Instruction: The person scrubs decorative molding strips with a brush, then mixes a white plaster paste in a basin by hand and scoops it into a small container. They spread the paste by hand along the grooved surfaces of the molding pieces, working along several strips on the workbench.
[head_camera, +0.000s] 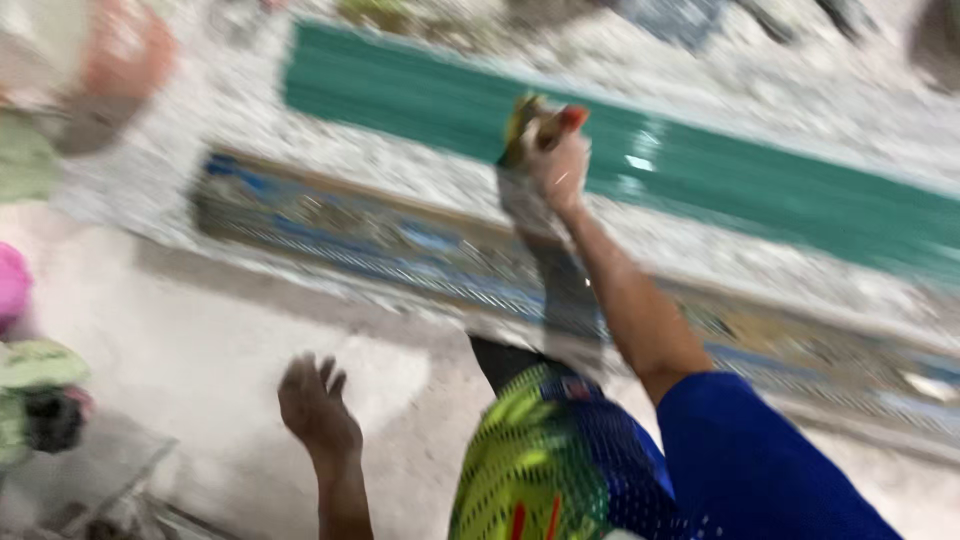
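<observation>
The right hand (558, 165) is clenched on the top of a long dark strip of cloth (560, 290), blurred, with a yellow and red end above the fist. The strip hangs down to a yellow, green and blue mesh bag (535, 470); its contents cannot be made out. One left hand (315, 405) hovers open, holding nothing, above the pale floor (200, 340).

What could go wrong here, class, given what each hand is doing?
1. The right hand holds a long grey cloth by its top only; its grip looks small, so the hanging cloth could slip.
2. The left hand is open and away from the cloth, giving no support.
3. The picture is blurred by movement, so control may be poor.
</observation>
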